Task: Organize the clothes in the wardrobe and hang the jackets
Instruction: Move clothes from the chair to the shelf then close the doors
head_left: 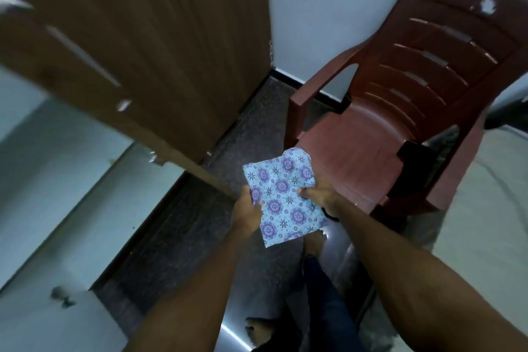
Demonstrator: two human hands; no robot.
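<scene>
A brown wood-grain wardrobe door (137, 46) is standing open at the left over a dark speckled floor (183, 226), against a pale wall (328, 8). A folded cloth (283, 194), pale blue with purple round flowers, is being gripped in the air by the left hand (248, 208) and right hand (321, 194), at the front edge of a glossy, slatted reddish-brown plastic chair (371, 128).
</scene>
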